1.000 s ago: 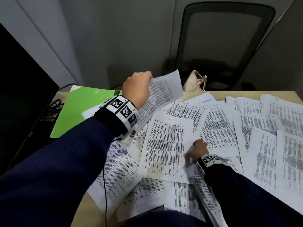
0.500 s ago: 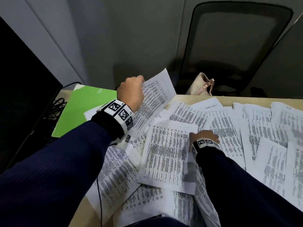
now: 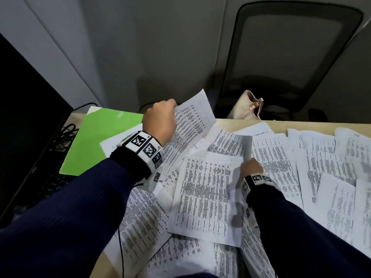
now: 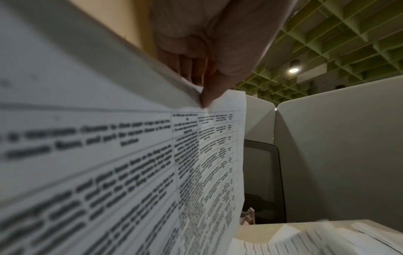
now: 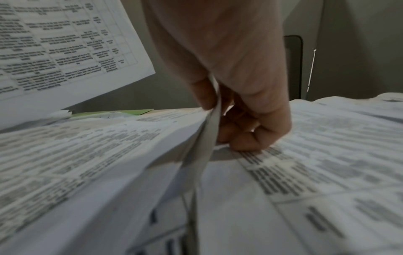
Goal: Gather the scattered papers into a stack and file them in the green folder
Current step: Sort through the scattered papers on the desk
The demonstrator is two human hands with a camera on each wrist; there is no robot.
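Print on every sheet blurred beyond reading; right wrist view smeared toward its lower edge; near corner of green folder [image 3: 96, 141] covered by a white sheet and by the left forearm; lower portion of the paper spread cut off by the frame and by both dark blue sleeves [image 3: 66, 223]. Left hand [image 3: 159, 121] raised above the bench [image 3: 224, 122], fingers curled, thumb pressed against the top edge of a small sheaf of printed sheets [image 3: 188, 125], held tilted with its far corner up; in the left wrist view, thumb [image 4: 212, 93] pinching that edge against the fingers. Right hand [image 3: 251, 168] low on the spread, thumb and curled fingers pinching the lifted right edges of several table-printed sheets [image 3: 204, 189]; in the right wrist view, knuckles of the remaining fingers [image 5: 246, 139] resting on the paper beneath. Scattered papers [image 3: 313, 157] white, densely printed in tables and lines, overlapping at many angles across the bench to its right end. Green folder bright green, closed, flat at the far left of the bench, beside a dark monitor [image 3: 24, 125] and cables [image 3: 64, 135]. Beige bag [image 3: 246, 106] and mesh office chair [image 3: 291, 51] beyond the far edge.
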